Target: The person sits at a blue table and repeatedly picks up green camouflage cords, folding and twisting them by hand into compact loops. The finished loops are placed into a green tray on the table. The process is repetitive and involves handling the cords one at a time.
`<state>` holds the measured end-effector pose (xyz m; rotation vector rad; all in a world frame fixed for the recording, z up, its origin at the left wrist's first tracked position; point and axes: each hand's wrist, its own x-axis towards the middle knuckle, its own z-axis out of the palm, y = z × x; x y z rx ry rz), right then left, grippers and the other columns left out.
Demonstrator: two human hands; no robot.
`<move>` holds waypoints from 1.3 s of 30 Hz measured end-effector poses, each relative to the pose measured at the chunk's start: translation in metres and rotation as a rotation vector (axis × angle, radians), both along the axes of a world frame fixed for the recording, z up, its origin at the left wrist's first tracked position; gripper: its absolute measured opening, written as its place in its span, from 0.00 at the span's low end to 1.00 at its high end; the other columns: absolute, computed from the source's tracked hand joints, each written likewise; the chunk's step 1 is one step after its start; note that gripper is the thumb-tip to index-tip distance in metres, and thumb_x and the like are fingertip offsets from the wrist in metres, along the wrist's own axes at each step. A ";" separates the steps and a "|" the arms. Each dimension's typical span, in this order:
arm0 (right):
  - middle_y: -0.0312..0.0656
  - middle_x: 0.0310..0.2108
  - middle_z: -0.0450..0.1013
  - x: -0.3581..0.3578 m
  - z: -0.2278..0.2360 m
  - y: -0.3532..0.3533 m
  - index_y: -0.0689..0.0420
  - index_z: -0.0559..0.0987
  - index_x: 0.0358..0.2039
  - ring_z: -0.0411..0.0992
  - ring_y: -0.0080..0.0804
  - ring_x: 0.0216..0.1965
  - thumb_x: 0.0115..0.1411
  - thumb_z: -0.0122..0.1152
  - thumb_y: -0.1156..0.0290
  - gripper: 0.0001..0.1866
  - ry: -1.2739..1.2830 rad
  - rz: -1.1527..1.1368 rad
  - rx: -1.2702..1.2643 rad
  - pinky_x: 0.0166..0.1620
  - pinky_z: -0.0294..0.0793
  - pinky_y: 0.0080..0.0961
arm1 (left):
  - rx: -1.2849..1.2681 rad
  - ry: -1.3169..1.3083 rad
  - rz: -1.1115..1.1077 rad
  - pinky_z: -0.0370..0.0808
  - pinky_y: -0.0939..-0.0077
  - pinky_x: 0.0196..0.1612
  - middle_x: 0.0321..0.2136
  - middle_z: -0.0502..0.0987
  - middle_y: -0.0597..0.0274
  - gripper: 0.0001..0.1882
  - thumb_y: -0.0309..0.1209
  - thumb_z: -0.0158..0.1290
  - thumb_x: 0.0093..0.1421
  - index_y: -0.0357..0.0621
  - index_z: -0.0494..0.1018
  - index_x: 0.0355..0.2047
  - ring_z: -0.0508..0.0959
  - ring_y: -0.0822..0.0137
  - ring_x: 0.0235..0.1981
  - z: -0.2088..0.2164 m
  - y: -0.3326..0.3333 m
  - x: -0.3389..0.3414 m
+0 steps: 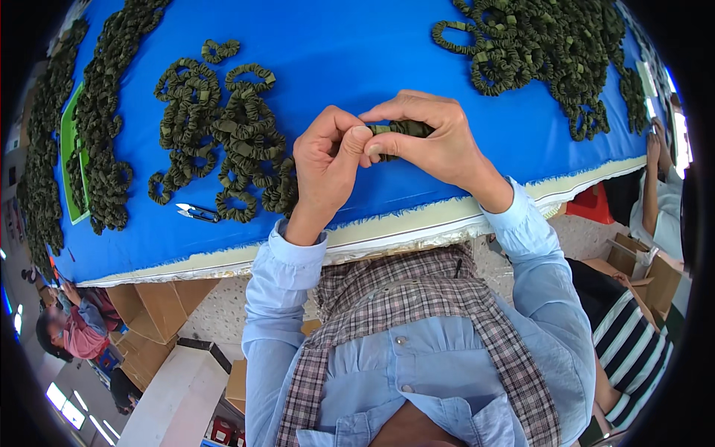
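A dark-green gathered fabric band (411,128) is pinched between thumb and fingers by the left hand (328,158) and right hand (439,138), over blue cloth (335,56). From it, dark-green ruffled fabric rings (246,123) are heaped at nine o'clock; silver-bladed snips (197,213) are seen at eight.

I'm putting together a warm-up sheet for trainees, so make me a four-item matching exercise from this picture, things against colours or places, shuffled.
1. Gathered fabric piece
2. Tray
3. Snips
4. Table cover

A. Blue
B. In the person's hands
C. Silver and dark
D. Bright green

Pairs: 1-B, 2-D, 3-C, 4-A
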<state>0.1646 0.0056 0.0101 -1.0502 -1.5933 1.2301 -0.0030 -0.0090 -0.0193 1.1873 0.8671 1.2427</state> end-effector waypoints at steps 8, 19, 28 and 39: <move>0.36 0.26 0.74 0.005 -0.002 0.002 0.60 0.83 0.30 0.71 0.18 0.23 0.52 0.68 0.74 0.05 0.032 0.011 0.001 0.25 0.69 0.15 | 0.030 -0.047 0.049 0.69 0.84 0.23 0.20 0.73 0.63 0.12 0.35 0.51 0.65 0.38 0.69 0.30 0.73 0.76 0.20 -0.001 -0.001 0.000; 0.35 0.28 0.71 0.012 0.008 0.002 0.61 0.73 0.48 0.71 0.19 0.30 0.55 0.60 0.81 0.19 0.116 0.177 -0.114 0.30 0.70 0.17 | -0.213 -0.340 -0.179 0.70 0.80 0.30 0.21 0.70 0.65 0.12 0.37 0.49 0.66 0.40 0.67 0.32 0.71 0.76 0.24 0.000 0.002 -0.007; 0.36 0.32 0.70 0.011 0.002 0.001 0.61 0.67 0.53 0.70 0.19 0.29 0.59 0.57 0.78 0.21 0.323 0.248 -0.302 0.31 0.70 0.17 | -0.159 -0.269 -0.246 0.66 0.81 0.24 0.24 0.69 0.63 0.11 0.34 0.47 0.66 0.43 0.63 0.29 0.68 0.76 0.21 0.004 0.005 -0.008; 0.36 0.24 0.75 0.002 0.002 -0.005 0.63 0.78 0.41 0.69 0.16 0.23 0.53 0.66 0.76 0.14 0.063 0.104 -0.147 0.26 0.68 0.14 | -0.027 -0.147 -0.095 0.68 0.82 0.23 0.25 0.69 0.63 0.10 0.32 0.46 0.67 0.42 0.62 0.30 0.68 0.77 0.21 0.001 0.000 -0.004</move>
